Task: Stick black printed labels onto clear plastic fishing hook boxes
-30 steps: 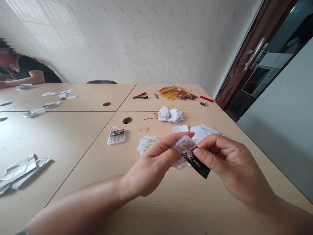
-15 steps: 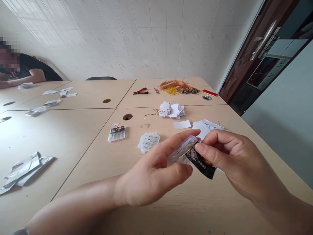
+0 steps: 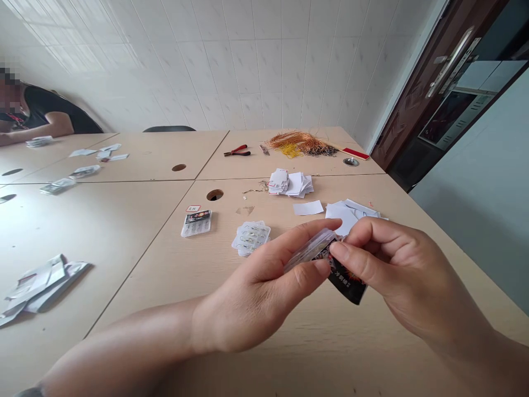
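Hand, left: the left hand (image 3: pixel 256 292) is curled almost closed, palm turned inward, and has hold of a clear plastic case (image 3: pixel 312 248). The thumb lies along the case's near side and the fingers wrap its far edge.

Hand, right: the right hand (image 3: pixel 409 275) is nearly closed in a pinch, its fingertips (image 3: pixel 339 251) pressed on a black printed card (image 3: pixel 347 284) where it meets the end of the case. The two hands are almost touching, with the case and card between them.

Held item: the case is narrow and see-through and is tilted across the left fingers. The card sticks out below it, toward the right hand, and shows small pale lettering and a bright printed patch. Whatever lies inside the case is too hidden and blurred to name.

Nearby on the worktop (image 3: pixel 144 264): a clear tray of small hooks (image 3: pixel 250 238) lies just beyond the left hand. Past it are a second clear case with a black label (image 3: pixel 197 223) and a pile of white sheets (image 3: pixel 347 214), the latter just behind the right hand.

Far end: a stack of white paper cards (image 3: pixel 287 183), red-handled pliers (image 3: pixel 237 151) and a tangle of copper and yellow line (image 3: pixel 301 143).

Co-worker: a person (image 3: pixel 37 110) sits at the far left with an arm on the worktop, well apart from these hands, near several foil packets (image 3: pixel 85 171).
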`<action>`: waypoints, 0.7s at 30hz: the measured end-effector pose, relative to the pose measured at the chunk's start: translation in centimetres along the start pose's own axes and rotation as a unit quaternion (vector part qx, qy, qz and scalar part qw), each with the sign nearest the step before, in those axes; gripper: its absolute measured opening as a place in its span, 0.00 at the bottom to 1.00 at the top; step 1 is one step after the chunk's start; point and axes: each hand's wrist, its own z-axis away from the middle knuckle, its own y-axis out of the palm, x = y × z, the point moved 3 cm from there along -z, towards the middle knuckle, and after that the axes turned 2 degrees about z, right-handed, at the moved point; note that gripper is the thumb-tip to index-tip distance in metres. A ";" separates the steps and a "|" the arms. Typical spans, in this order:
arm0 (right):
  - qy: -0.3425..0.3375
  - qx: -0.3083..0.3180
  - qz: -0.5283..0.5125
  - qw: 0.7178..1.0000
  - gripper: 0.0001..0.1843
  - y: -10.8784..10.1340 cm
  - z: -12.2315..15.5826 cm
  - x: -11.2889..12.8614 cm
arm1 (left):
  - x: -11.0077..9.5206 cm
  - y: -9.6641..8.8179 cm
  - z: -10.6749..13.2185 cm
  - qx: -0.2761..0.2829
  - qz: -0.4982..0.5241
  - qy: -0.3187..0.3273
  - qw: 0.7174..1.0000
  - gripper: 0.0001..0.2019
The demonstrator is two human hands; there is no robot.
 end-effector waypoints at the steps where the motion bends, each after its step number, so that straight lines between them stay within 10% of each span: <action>1: -0.003 -0.001 0.000 1.000 0.17 0.0 0.0 0.0 | 0.0 0.0 0.0 -0.001 0.002 -0.001 1.000 0.17; 21: 0.011 -0.012 -0.004 1.000 0.18 0.0 0.3 -0.2 | 0.1 0.1 0.2 -0.012 -0.025 -0.026 0.999 0.21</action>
